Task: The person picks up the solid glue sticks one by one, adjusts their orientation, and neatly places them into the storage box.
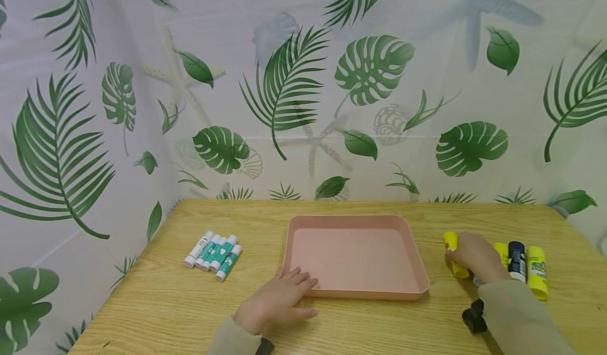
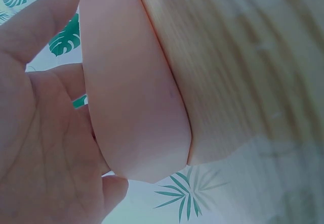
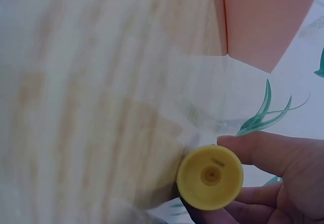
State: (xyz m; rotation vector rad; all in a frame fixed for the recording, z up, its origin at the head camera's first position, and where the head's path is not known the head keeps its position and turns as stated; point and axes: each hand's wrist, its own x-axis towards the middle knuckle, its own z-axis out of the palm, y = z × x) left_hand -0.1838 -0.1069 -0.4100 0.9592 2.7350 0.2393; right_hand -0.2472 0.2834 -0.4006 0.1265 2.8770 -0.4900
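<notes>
My left hand (image 1: 277, 299) rests on the front left corner of a pink tray (image 1: 355, 257), fingers spread and mostly straight over its rim. In the left wrist view, the palm and fingers lie against the tray's outer wall (image 2: 136, 92). To the right of the tray, my right hand (image 1: 479, 255) pinches a yellow glue stick (image 1: 459, 270) between thumb and fingers. The right wrist view shows that stick's round end (image 3: 223, 196) facing the camera. Beside this hand lie a dark blue glue stick (image 1: 517, 260), a yellow one (image 1: 537, 273) and another yellow one (image 1: 500, 249), partly hidden.
Several white and green glue sticks (image 1: 227, 263) lie side by side at the left of the wooden table (image 1: 156, 302). A leaf-patterned cloth (image 1: 294, 176) hangs behind the table and along its left side.
</notes>
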